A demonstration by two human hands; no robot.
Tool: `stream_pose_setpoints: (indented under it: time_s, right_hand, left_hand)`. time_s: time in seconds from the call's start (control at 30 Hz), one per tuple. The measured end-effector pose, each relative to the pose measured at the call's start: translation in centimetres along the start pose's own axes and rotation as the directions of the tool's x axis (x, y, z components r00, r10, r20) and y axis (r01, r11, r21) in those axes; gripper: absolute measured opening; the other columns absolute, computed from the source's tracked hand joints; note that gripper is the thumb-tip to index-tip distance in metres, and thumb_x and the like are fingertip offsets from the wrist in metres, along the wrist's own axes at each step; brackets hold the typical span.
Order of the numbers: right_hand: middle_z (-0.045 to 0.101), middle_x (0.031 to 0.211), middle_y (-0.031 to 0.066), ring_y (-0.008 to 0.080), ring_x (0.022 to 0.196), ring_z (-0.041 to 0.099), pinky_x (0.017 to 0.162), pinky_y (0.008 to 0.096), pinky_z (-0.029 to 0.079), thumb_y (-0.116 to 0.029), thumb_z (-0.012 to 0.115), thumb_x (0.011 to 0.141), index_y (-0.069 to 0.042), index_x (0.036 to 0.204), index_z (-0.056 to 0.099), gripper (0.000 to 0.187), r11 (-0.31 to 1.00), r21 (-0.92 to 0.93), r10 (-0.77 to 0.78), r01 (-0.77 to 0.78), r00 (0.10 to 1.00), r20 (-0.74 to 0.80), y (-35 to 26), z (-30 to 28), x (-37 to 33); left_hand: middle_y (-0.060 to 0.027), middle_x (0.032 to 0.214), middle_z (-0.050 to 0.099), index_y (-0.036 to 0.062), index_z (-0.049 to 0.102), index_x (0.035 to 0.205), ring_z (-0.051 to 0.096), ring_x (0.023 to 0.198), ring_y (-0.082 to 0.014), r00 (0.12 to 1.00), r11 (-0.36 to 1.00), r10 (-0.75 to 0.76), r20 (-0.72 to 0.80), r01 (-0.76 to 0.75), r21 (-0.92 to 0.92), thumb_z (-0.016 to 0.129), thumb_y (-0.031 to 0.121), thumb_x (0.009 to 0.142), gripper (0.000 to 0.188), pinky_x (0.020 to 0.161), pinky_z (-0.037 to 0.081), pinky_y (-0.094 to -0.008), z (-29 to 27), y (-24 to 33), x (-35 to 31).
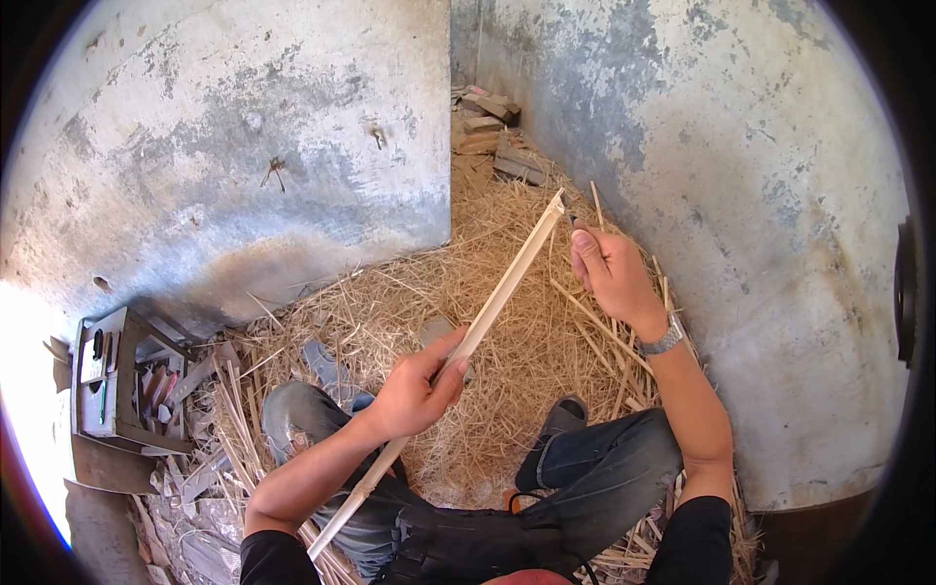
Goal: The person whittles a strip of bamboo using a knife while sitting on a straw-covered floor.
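A long pale split bamboo strip (509,286) slants from beside my left thigh up to the far middle. My left hand (417,390) is closed around it partway along, below its middle. Joint ridges show near its lower part and at its far tip. My right hand (616,273), above and to the right, is a fist around a small knife (569,210). Only a short dark piece of the knife shows, close against the strip's far end; the handle is hidden in the fingers. A metal-banded watch (664,337) is on my right wrist.
Shavings and thin strips (517,390) cover the floor between my bent legs. A small wooden stand (115,375) holding odds and ends is at the left. Bricks (487,122) lie at the back. Peeling walls (292,136) rise on both sides. More bamboo strips (609,331) lie right.
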State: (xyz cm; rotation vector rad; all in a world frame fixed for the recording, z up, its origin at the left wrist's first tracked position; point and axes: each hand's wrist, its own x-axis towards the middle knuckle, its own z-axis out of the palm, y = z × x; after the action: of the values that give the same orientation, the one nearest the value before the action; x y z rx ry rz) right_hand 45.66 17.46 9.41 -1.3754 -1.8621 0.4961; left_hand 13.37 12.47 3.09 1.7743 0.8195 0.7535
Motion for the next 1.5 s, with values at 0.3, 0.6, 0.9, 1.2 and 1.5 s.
stream_pose_setpoints:
  time_s: [0.3, 0.6, 0.9, 1.2, 1.5]
  right_hand:
    - [0.059, 0.062, 0.0035, 0.0114, 0.05, 0.058, 0.049, 0.0288, 0.044, -0.02, 0.055, 0.109, -0.001, 0.104, 0.065, 0.022, 0.999, 0.051, -0.008, 0.011, 0.998, -0.055, -0.4, 0.3, -0.2]
    - [0.063, 0.059, 0.0047, 0.0098, 0.05, 0.057, 0.049, 0.0282, 0.042, -0.017, 0.064, 0.104, 0.0, 0.093, 0.072, 0.021, 0.999, -0.039, -0.047, 0.038, 0.966, -0.254, -0.3, 1.2, 0.2]
    - [0.06, 0.059, 0.0069, 0.0127, 0.048, 0.049, 0.048, 0.0313, 0.038, -0.016, 0.069, 0.101, -0.001, 0.093, 0.072, 0.017, 0.982, -0.152, -0.151, 0.112, 0.949, -0.278, 0.5, 1.4, 0.4]
    - [0.058, 0.06, 0.0093, 0.014, 0.05, 0.048, 0.05, 0.0316, 0.037, -0.01, 0.07, 0.097, 0.001, 0.085, 0.07, 0.017, 0.988, -0.113, -0.135, 0.105, 0.944, -0.301, 1.1, 2.8, 0.2]
    - [0.065, 0.065, 0.0108, 0.0156, 0.05, 0.051, 0.05, 0.0315, 0.039, -0.009, 0.071, 0.095, 0.0, 0.089, 0.074, 0.012, 0.99, -0.075, -0.136, 0.119, 0.948, -0.288, 1.8, 4.1, -0.3]
  left_hand:
    - [-0.0058, 0.066, 0.063, -0.0019, 0.044, 0.154, 0.063, 0.058, -0.0139, 0.999, 0.999, -0.027, 0.023, 0.027, 0.025, 0.055, 0.015, 0.107, 0.05, 0.057, 0.052, -0.0324, 0.0, 0.4, 0.1]
    - [0.0001, 0.066, 0.058, 0.0034, 0.041, 0.158, 0.055, 0.059, -0.0061, 1.0, 0.998, 0.001, 0.019, -0.002, 0.06, 0.054, 0.014, 0.108, 0.052, 0.055, 0.047, -0.0271, 0.3, -0.1, 0.0]
    - [-0.0007, 0.066, 0.059, 0.0017, 0.042, 0.157, 0.056, 0.059, -0.0068, 1.0, 0.997, 0.015, 0.006, -0.015, 0.078, 0.056, 0.013, 0.107, 0.054, 0.055, 0.047, -0.0278, 0.5, -0.1, 0.0]
    - [-0.0007, 0.064, 0.058, -0.0029, 0.047, 0.153, 0.055, 0.056, -0.0066, 0.998, 0.986, 0.062, -0.006, -0.06, 0.152, 0.059, 0.012, 0.105, 0.051, 0.052, 0.045, -0.0285, 0.7, -0.9, -0.5]
    - [-0.0018, 0.064, 0.06, -0.0044, 0.047, 0.152, 0.056, 0.056, -0.0075, 0.999, 0.985, 0.035, 0.003, -0.035, 0.169, 0.06, 0.012, 0.105, 0.052, 0.053, 0.046, -0.0281, 0.8, -1.4, -0.5]
